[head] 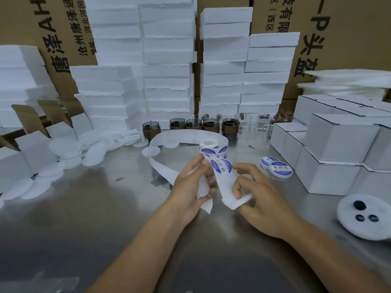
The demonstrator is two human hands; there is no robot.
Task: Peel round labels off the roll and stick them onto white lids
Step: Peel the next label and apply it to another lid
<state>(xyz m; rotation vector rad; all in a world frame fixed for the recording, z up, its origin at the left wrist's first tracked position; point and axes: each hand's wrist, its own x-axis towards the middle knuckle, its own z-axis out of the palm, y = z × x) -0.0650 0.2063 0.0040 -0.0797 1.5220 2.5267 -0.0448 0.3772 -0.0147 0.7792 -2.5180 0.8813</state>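
Holding the paper strip [227, 187] tight, the person is pinching its folded lower end between the thumb and fingers of the right hand [260, 199]. The left hand [190, 187] is curling round a white disc [202, 188], probably one lid, though this is not sure. Just above both grips one round label [221, 166] is sitting on the strip. Behind it, a bit farther from the hands, the roll [211, 148] is resting on the table [105, 208]. Two labelled lids [276, 166] are lying to the right of the right hand, and the plain lids [63, 149] are waiting well to the left of the left hand. The label is looking thin, light and limp, surely with a sticky back, so it may curl or stick to itself. Taking it only at one free edge, with the fingertips, seems best.
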